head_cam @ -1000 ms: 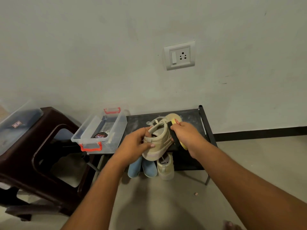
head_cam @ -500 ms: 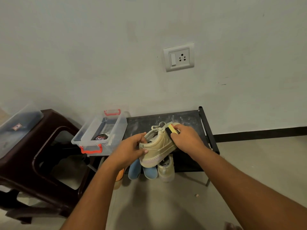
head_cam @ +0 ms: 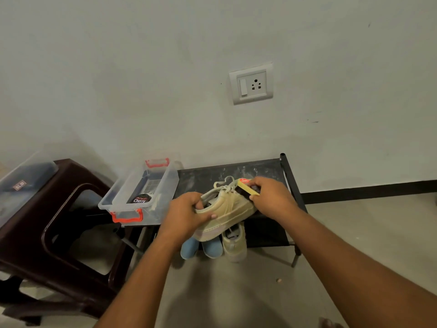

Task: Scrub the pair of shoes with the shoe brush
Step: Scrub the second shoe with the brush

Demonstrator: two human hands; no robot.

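My left hand grips a beige sneaker by its heel, holding it in the air above the black shoe rack, toe pointing right. My right hand holds a yellow-backed shoe brush with dark bristles, pressed against the shoe's upper near the laces. The other beige sneaker stands on the rack's lower level, toe toward me, partly hidden behind the held shoe.
A pair of blue shoes sits beside the second sneaker. A clear plastic box with red clips holds a polish tin on the rack's left end. A dark brown plastic stool stands at left. A wall socket is above.
The shoe has turned from upright to lying on its side, toe right. My right hand with the brush has moved up from the shoe's side to the lace area.
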